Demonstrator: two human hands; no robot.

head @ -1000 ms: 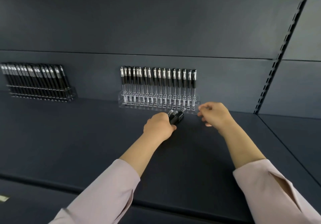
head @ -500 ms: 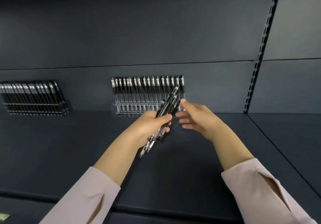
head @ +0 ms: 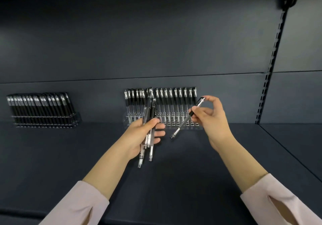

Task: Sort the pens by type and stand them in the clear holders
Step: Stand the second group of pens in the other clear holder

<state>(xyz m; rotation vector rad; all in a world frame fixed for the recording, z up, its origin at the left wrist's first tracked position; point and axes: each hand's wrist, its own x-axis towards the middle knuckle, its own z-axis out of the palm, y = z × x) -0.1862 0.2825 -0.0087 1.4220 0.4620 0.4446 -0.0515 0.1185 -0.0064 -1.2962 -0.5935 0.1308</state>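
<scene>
Well left of the middle clear plastic holder (head: pixel 167 125), a second holder full of dark pens (head: pixel 43 110) stands. Before the middle holder's left part, the left hand (head: pixel 139 135) grasps a bundle of clear-barrelled pens (head: pixel 150 109). Before its right end, the right hand (head: pixel 212 118) pinches one black-gripped clear pen (head: pixel 184 121), tip slanting down. This pen seems chosen for placing; next it needs turning upright over a free slot.

Left hand (head: pixel 139 135) grips pens (head: pixel 149 120) — right hand (head: pixel 211 118) pinches one.

looks like you're in a shop, dark display shelf (head: pixel 174 181), slotted upright rail (head: pixel 271 62), pens lined up in clear holders (head: pixel 163 120)
</scene>
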